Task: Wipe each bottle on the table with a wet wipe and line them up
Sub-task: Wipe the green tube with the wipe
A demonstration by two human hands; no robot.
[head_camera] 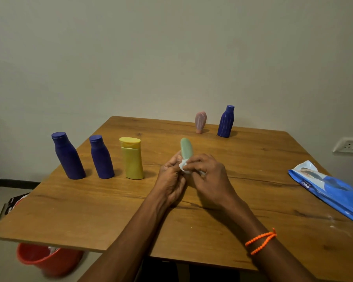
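Head view: left hand (172, 176) is gripping the green bottle (186, 148) while right hand (207, 174) is pinching the wet wipe (182, 166), wiping it; next, probably standing it beside the yellow bottle (131, 157).

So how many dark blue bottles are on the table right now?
3. Two smooth dark blue plastic bottles stand side by side at the left, beside the yellow plastic bottle; a ribbed dark blue plastic bottle stands at the far edge. None seem hidden.

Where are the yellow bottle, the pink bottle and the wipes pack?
yellow bottle (132, 161): head view, middle of its body.
pink bottle (200, 121): head view, ribbed front.
wipes pack (332, 189): head view, blue top face.
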